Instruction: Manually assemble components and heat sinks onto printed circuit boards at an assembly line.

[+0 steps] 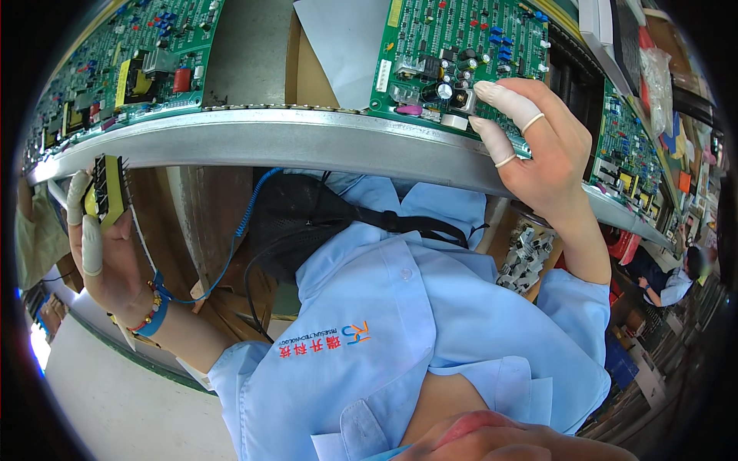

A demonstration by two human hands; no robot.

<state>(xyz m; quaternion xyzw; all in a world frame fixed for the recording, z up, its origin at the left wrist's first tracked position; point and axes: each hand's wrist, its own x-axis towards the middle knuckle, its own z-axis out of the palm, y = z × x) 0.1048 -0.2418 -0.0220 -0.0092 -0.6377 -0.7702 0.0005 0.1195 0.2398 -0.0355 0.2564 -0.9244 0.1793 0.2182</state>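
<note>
Between the thumb and fingers of my left hand [104, 250], below the rail at the far left, is a yellow and black transformer [114, 192] with its pins showing. White finger cots cover the gripping fingertips. My right hand [550, 150], also in white finger cots, reaches over a green circuit board [430, 46]. Its thumb and index finger curl around a small grey component [463, 100] near the board's front edge, and the fingertips partly hide it. Close by on the board stand a round black capacitor [440, 91], a purple disc part [409, 111] and a white block [454, 121].
A metal rail [307, 138] runs along the boards' front edge. Another populated board [173, 38] lies at the left, and a further board [626, 131] at the right. Small metal parts [526, 257] fill a container below the rail. A blue coiled cord [244, 219] leads to my left wrist.
</note>
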